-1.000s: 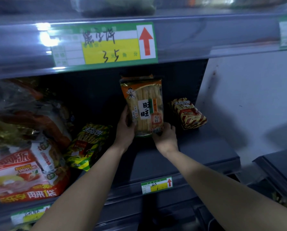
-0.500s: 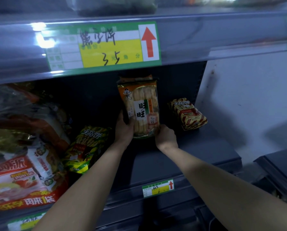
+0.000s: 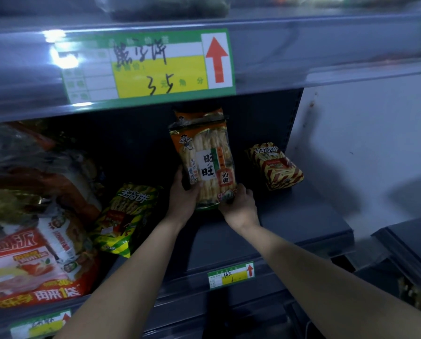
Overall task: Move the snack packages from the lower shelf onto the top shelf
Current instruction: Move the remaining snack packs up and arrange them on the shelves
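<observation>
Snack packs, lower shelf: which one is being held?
The orange rice-cracker pack, upright, gripped at its bottom by the left hand and right hand. The green-striped pack to its left and red-striped pack to its right lie untouched.

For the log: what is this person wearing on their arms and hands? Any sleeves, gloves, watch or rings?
Nothing shows. The left arm and right arm are bare to the frame edge, no sleeve in view. The left hand and right hand are ungloved; no watch, bracelet or ring is visible in the dim light.
</observation>
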